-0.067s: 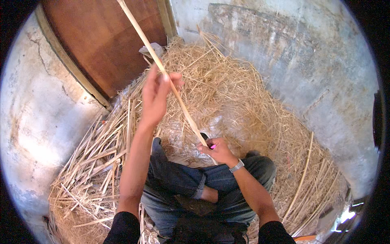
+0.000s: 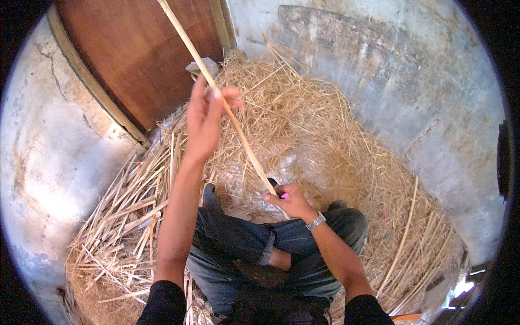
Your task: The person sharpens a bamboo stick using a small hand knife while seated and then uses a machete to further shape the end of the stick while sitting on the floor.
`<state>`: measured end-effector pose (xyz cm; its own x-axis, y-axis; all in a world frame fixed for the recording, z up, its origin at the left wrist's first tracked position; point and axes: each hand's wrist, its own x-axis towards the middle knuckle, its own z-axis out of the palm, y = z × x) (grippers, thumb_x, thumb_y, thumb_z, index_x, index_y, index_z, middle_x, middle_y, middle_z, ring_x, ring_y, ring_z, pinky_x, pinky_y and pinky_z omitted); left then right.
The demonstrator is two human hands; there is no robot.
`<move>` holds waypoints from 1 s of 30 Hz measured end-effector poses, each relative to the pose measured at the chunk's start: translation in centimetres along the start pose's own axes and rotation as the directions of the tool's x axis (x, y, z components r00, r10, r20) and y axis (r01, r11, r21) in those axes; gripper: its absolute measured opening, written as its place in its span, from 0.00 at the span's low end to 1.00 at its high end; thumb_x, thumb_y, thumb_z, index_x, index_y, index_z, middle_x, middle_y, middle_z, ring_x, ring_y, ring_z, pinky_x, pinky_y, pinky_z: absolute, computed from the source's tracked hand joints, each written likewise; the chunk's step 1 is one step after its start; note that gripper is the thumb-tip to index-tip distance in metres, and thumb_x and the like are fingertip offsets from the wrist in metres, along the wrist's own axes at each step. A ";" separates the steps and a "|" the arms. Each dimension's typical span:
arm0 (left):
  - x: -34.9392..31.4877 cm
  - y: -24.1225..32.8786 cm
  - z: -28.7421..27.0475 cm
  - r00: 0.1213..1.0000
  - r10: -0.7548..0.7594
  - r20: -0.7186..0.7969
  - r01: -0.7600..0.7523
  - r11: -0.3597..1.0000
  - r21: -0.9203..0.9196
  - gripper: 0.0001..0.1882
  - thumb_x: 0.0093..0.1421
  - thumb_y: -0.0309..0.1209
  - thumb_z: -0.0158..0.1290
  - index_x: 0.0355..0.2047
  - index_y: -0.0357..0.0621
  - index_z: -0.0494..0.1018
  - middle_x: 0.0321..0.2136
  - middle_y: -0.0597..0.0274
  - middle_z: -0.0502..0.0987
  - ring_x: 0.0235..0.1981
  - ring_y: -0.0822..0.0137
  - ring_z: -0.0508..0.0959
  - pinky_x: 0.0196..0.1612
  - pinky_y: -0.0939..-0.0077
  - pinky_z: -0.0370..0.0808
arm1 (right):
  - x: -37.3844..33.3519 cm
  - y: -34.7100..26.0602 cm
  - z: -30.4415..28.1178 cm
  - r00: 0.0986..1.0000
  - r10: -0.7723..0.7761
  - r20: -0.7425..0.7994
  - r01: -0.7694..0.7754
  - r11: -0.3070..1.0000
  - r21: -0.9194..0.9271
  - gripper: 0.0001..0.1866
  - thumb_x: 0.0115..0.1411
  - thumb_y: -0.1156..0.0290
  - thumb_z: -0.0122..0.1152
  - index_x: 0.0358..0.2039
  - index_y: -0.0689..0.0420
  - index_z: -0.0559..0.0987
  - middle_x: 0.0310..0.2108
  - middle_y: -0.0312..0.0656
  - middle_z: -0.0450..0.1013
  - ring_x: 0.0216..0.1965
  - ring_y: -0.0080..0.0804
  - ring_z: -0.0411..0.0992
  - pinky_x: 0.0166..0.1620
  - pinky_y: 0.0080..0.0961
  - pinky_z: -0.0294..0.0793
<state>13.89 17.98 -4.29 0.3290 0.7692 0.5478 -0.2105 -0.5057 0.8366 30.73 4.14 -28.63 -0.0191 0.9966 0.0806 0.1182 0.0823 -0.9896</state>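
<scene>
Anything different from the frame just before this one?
Hardly anything. The left hand may have shifted a touch along the long pale stalk. The right hand still grips its lower end over the crossed legs; the straw pile is unchanged.

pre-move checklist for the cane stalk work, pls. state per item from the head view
1. Left hand grips the long stalk high up: ok, fingers wrapped around it.
2. Right hand holds the stalk's lower end: ok, closed at it above the lap.
3. Small tool with a pink tip in the right hand: cannot tell what it is or whether it has a blade, mostly hidden.
4. Stalk clear of the wooden door: cannot tell, its top runs out of frame.
5. Legs away from the stalk's lower end: not ok, crossed right under it.
6. Straw pile around the seat: ok, loose, not caught on the stalk.
</scene>
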 end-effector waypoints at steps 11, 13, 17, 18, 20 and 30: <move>7.8 3.3 4.2 0.941 0.277 -0.197 -0.298 0.951 -0.083 0.14 0.73 0.34 0.43 0.53 0.39 0.65 0.27 0.65 0.75 0.19 0.77 0.69 0.22 0.83 0.66 | 1.0 1.3 -0.7 0.919 -0.076 -0.388 -0.059 0.944 -0.325 0.24 0.53 0.65 0.69 0.50 0.58 0.77 0.31 0.43 0.77 0.30 0.37 0.75 0.38 0.32 0.76; 7.0 0.7 5.8 0.950 0.216 -0.224 -0.238 0.968 -0.074 0.12 0.73 0.36 0.43 0.48 0.42 0.66 0.21 0.69 0.67 0.18 0.80 0.64 0.21 0.84 0.61 | 1.0 2.2 -1.4 0.892 -0.098 -0.441 -0.084 0.923 -0.375 0.27 0.52 0.67 0.69 0.53 0.57 0.74 0.33 0.44 0.77 0.33 0.39 0.76 0.40 0.34 0.76; 5.4 -4.6 6.2 0.979 0.153 -0.135 -0.174 0.971 -0.162 0.12 0.74 0.39 0.41 0.44 0.44 0.68 0.19 0.73 0.60 0.17 0.81 0.57 0.20 0.84 0.55 | 1.5 2.3 -1.4 0.880 0.015 -0.474 -0.154 0.955 -0.255 0.25 0.52 0.68 0.68 0.52 0.58 0.75 0.34 0.47 0.77 0.36 0.43 0.76 0.43 0.36 0.75; 5.4 -5.0 6.3 0.986 0.126 -0.110 -0.146 0.969 -0.199 0.13 0.74 0.40 0.39 0.43 0.45 0.68 0.18 0.74 0.58 0.17 0.80 0.55 0.21 0.83 0.53 | 1.4 2.2 -1.4 0.882 0.034 -0.470 -0.175 0.949 -0.260 0.25 0.52 0.68 0.67 0.51 0.59 0.75 0.34 0.48 0.77 0.36 0.43 0.76 0.43 0.36 0.75; 5.4 -5.4 6.7 0.990 0.126 -0.069 -0.141 0.946 -0.293 0.15 0.74 0.41 0.38 0.42 0.45 0.68 0.18 0.74 0.57 0.17 0.80 0.55 0.21 0.83 0.53 | 1.3 2.5 -1.2 0.887 0.001 -0.462 -0.143 0.951 -0.273 0.24 0.52 0.68 0.67 0.50 0.59 0.75 0.35 0.48 0.77 0.36 0.43 0.76 0.42 0.36 0.75; 4.9 -5.2 7.8 0.994 0.065 0.085 -0.012 0.859 -0.512 0.19 0.73 0.47 0.39 0.37 0.44 0.66 0.18 0.72 0.57 0.18 0.79 0.56 0.21 0.82 0.53 | 1.7 2.5 -1.0 0.849 -0.076 -0.522 -0.044 0.976 -0.214 0.13 0.63 0.67 0.58 0.45 0.61 0.76 0.32 0.46 0.76 0.34 0.36 0.75 0.39 0.31 0.73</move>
<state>23.77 21.32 -6.00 0.3919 0.6987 0.5985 -0.6558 -0.2440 0.7144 31.99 6.10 -30.85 0.4932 0.8452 0.2058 0.3285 0.0381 -0.9437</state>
